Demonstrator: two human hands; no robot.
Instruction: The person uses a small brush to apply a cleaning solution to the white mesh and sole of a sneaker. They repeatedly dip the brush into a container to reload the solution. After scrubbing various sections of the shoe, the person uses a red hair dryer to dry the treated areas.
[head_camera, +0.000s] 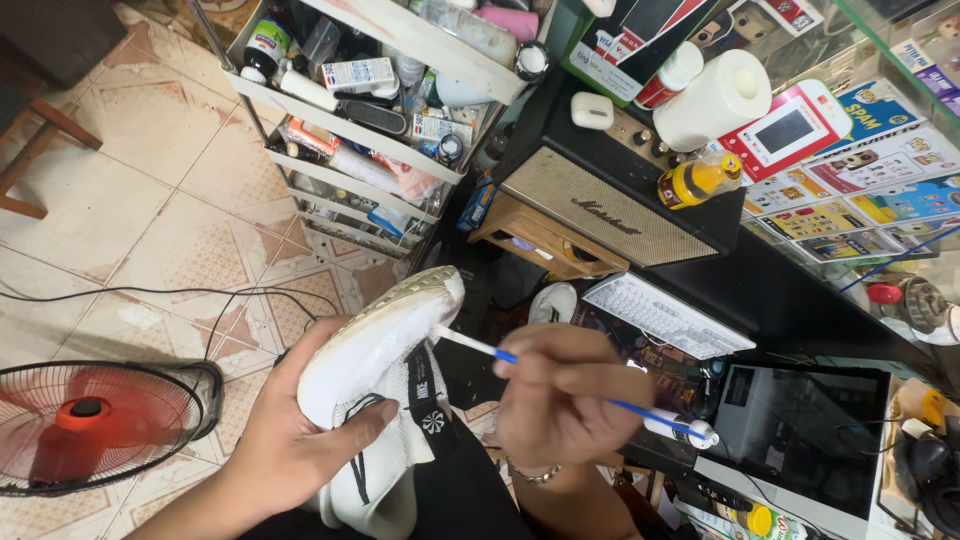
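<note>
At the centre of the frame, a person's left hand cups a white sneaker from the lower left, fingers wrapped around its side and thumb laid across the upper, holding it heel-up with the pale sole edge toward the top. The right hand, just right of the shoe, has its fingers pressed together in a pinch on a blue-handled swab stick, whose white tip touches the sneaker's heel area; the stick's other white end points to the lower right. A red electric fan stands on the tiled floor at lower left. A white wire rack crowded with bottles and tubes fills the upper centre, and a black speaker amplifier with a white paper roll sits at upper right. A white keyboard lies right of centre.
</note>
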